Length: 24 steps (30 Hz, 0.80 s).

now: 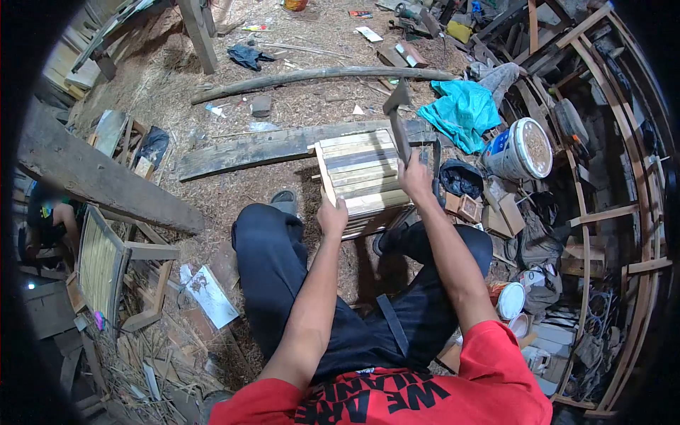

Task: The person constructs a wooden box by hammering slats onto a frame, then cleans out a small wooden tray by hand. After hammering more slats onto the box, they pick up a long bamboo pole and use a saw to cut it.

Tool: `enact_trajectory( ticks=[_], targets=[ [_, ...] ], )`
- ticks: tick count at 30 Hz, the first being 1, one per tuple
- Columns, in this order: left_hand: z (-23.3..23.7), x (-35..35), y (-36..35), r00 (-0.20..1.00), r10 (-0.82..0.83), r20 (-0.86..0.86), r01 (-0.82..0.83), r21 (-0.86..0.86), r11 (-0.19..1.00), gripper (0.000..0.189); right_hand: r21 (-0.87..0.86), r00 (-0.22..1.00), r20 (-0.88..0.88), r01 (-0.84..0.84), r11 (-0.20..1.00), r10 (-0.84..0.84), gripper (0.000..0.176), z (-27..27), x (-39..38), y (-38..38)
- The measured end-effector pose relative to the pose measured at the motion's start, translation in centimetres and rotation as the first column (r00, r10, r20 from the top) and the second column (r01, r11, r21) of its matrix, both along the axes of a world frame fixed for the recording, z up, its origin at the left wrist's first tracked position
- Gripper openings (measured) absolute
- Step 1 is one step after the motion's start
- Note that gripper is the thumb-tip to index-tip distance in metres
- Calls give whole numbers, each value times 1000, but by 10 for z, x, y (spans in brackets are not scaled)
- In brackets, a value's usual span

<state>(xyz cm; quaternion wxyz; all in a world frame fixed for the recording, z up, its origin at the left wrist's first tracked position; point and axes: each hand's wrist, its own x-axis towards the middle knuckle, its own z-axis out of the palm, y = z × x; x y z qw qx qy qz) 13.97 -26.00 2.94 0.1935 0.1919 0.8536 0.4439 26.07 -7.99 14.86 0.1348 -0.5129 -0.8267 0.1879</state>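
Observation:
A slatted wooden crate stands on the ground between my knees, its top made of pale strips with a few dark ones among them. My left hand grips the crate at its near left corner. My right hand is closed round the handle of a hatchet, held up over the crate's right side with its head pointing away from me. A flat dark strip lies across my lap.
Behind the crate lie a long plank and a wooden pole. To the right are a teal cloth, a white bucket and a wooden frame. A slatted wooden piece and a post stand left, near another person.

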Motion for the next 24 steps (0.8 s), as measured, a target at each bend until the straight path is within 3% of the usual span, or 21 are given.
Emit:
enact_trajectory(
  ticks=[2,6,7,8,10,12,13,14,18,19,20,21,22,23,24],
  targets=[
    [1,1,5,1000,-11,-11,11,12,1000,38,-70,985,174,-7,998,19,43,-25,14,14],
    [-9,1,1,999,12,-46,-11,26,1000,36,-115,999,-37,-36,993,32,47,-46,30,44],
    [-13,1,0,999,10,-44,-10,4,1000,36,-365,994,-89,32,931,-69,44,-7,20,27],
    [-15,-1,1,999,10,-45,-11,-11,1000,35,-555,926,-288,46,831,-243,38,-12,16,25],
    [-16,-5,1,996,51,-70,-50,19,999,39,-747,726,-491,-68,661,-481,35,22,8,17],
    [-29,-12,7,996,76,-51,-76,10,997,39,-862,461,-503,-325,388,-731,25,41,15,38],
    [-32,-15,10,998,70,2,-70,-9,997,39,-876,399,-390,-439,201,-830,19,70,23,41],
    [-33,-19,12,996,64,55,-63,-28,998,40,-830,319,-416,-515,214,-851,19,84,32,37],
    [-5,-22,13,988,53,142,-52,-11,999,39,-884,406,-365,-434,175,-838,14,78,83,28],
    [25,-21,12,975,58,214,-55,-20,998,43,-889,344,-358,-409,204,-868,14,77,84,23],
    [20,-25,13,988,27,153,-18,-62,998,46,-893,273,-352,-384,234,-895,14,76,82,22],
    [11,-35,19,996,-12,90,21,-96,995,49,-773,139,-307,-614,162,-941,15,41,91,42],
    [6,-41,26,998,-57,29,60,-129,990,53,-788,55,-251,-591,171,-966,16,43,87,39],
    [7,-45,31,977,-134,-165,109,-157,982,61,-783,6,-238,-593,188,-971,16,36,84,39],
    [31,-43,33,957,-237,-169,191,-252,949,66,-778,-44,-225,-594,206,-973,16,27,81,39]
  ],
)
